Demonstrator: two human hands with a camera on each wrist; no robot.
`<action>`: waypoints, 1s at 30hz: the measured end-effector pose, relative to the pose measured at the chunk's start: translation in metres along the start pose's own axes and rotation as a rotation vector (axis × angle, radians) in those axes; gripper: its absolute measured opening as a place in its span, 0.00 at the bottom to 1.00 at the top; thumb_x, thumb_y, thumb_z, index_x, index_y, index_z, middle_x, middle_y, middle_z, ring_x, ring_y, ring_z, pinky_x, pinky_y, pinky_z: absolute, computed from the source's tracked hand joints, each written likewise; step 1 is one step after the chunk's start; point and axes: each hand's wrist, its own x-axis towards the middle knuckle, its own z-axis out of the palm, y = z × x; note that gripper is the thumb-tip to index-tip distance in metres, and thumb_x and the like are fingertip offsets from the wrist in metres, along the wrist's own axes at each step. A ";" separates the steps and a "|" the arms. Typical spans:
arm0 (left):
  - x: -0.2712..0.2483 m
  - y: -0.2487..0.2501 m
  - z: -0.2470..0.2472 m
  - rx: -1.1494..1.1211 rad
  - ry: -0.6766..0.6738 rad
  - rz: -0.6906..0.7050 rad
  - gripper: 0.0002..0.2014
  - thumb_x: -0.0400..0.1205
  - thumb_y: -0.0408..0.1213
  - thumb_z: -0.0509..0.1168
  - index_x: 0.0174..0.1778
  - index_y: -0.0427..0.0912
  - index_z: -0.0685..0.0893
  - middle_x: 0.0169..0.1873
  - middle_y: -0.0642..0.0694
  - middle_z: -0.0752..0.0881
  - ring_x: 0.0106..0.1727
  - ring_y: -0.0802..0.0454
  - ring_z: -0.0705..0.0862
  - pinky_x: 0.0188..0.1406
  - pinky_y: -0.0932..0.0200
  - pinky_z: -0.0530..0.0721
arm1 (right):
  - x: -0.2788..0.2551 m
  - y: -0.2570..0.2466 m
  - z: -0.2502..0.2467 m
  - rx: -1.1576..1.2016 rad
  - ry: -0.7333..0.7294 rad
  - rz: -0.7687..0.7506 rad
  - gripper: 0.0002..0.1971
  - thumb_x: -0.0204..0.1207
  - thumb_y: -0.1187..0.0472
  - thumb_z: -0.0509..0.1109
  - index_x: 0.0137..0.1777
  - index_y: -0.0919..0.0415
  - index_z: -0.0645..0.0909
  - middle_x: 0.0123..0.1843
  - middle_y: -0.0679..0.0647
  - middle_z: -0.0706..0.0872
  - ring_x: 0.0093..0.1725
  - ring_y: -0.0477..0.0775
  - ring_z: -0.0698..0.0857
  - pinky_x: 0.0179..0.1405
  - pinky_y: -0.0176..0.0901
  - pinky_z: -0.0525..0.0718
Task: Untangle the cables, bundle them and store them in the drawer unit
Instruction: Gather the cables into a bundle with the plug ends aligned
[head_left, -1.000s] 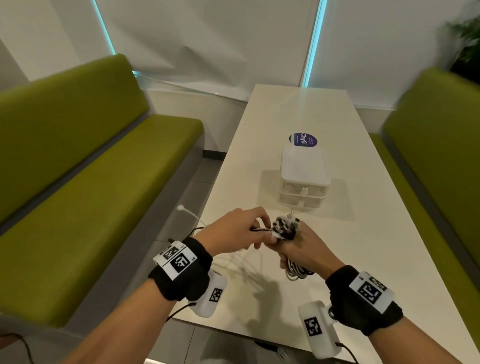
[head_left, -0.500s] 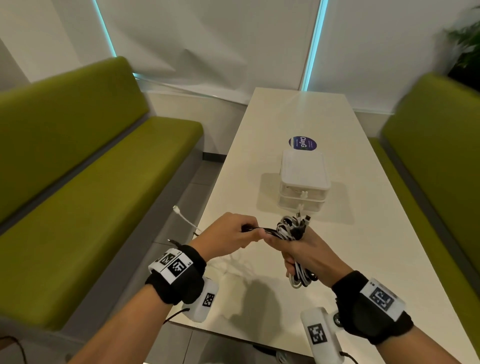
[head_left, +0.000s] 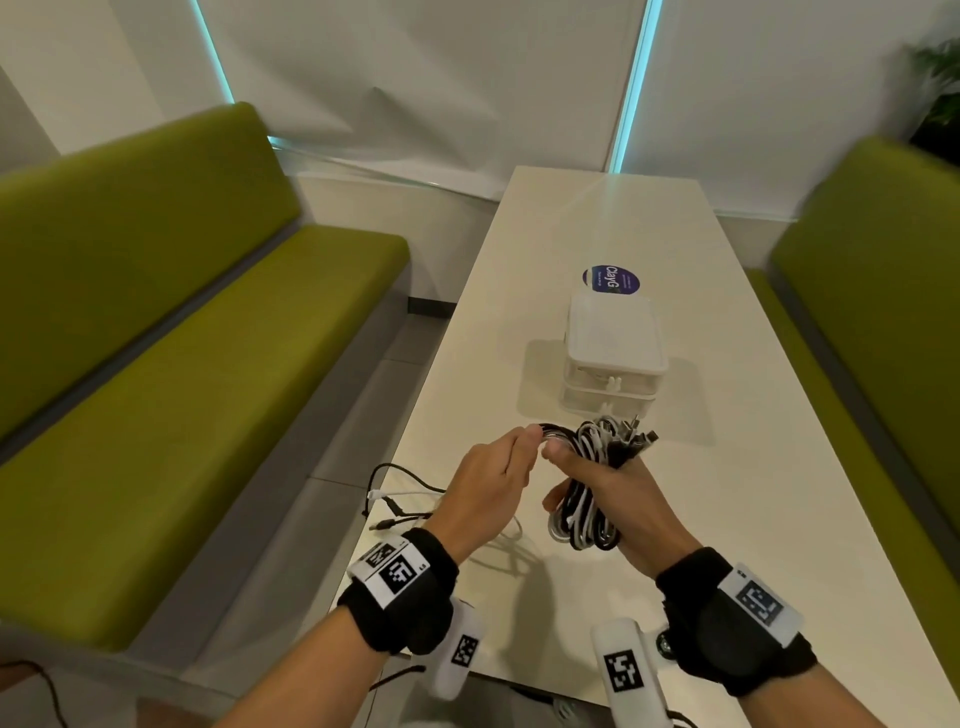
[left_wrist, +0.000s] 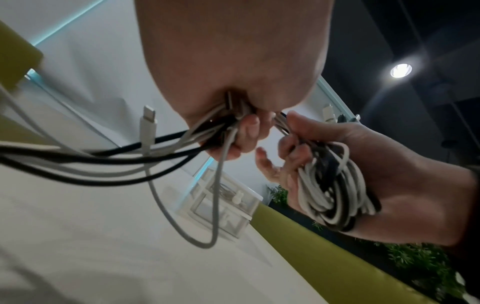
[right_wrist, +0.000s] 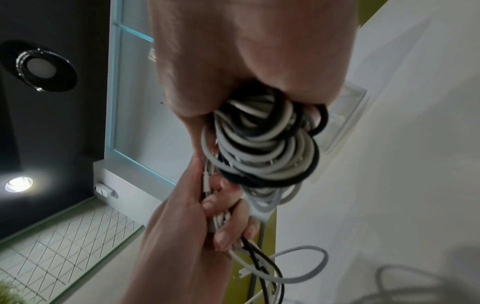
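Note:
My right hand grips a coil of black and white cables above the near part of the white table; the coil fills the right wrist view, and its loops lie across the palm. Several plug ends stick out above the fist. My left hand pinches the loose strands right beside the right thumb. The free cable tails trail off the table's left edge. The white drawer unit stands just beyond the hands, drawers closed.
Green benches flank the table: one on the left, one on the right. A round dark sticker lies behind the drawer unit. A potted plant stands at the far right corner.
Both hands have risen slightly and moved toward the drawer unit. The left hand has drawn the loose strands over to the right hand, and the coil hanging from the right fist looks thicker.

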 end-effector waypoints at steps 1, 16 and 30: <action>0.000 -0.001 0.002 -0.034 0.008 -0.010 0.23 0.89 0.54 0.50 0.30 0.50 0.72 0.21 0.57 0.70 0.24 0.56 0.67 0.31 0.55 0.68 | 0.000 0.001 0.000 -0.005 -0.005 -0.010 0.11 0.78 0.56 0.73 0.57 0.58 0.87 0.48 0.58 0.90 0.40 0.64 0.89 0.39 0.48 0.86; 0.006 0.019 0.005 -0.013 -0.170 -0.098 0.39 0.85 0.66 0.39 0.39 0.33 0.79 0.31 0.35 0.85 0.33 0.50 0.84 0.39 0.46 0.82 | 0.002 0.002 0.003 0.189 -0.155 0.077 0.23 0.76 0.57 0.72 0.72 0.52 0.80 0.63 0.55 0.89 0.64 0.53 0.87 0.61 0.50 0.85; 0.011 0.020 -0.007 0.262 -0.345 -0.136 0.14 0.85 0.43 0.47 0.55 0.52 0.77 0.46 0.46 0.88 0.49 0.46 0.85 0.50 0.50 0.82 | 0.003 0.005 0.012 0.064 -0.082 0.044 0.24 0.71 0.51 0.78 0.67 0.54 0.84 0.64 0.49 0.88 0.66 0.48 0.85 0.73 0.55 0.77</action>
